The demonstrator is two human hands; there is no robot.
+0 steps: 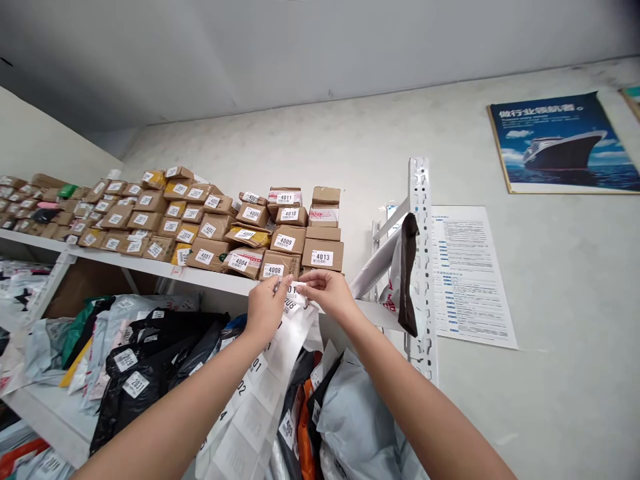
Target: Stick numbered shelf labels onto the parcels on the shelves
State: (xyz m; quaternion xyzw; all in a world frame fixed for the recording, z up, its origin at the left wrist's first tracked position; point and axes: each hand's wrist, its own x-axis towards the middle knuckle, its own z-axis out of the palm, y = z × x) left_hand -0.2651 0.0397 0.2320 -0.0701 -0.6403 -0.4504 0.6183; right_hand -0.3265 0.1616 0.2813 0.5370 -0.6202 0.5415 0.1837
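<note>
Label strip (260, 400) btwn L hand (267, 308) & R hand (329, 292), grip pinched; boxes (323, 256) behind, bags (357, 407) below

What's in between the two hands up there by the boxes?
In the head view, a white number label is between the left hand and the right hand, with a long label sheet hanging below.

2 arms (200, 393) reaching up, angled inward; left hand (267, 307) near right hand (333, 293), fingers (284, 288) pinched.

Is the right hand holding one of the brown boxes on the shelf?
No, the right hand and the left hand both have their fingers on a white label, in front of the boxes.
</note>
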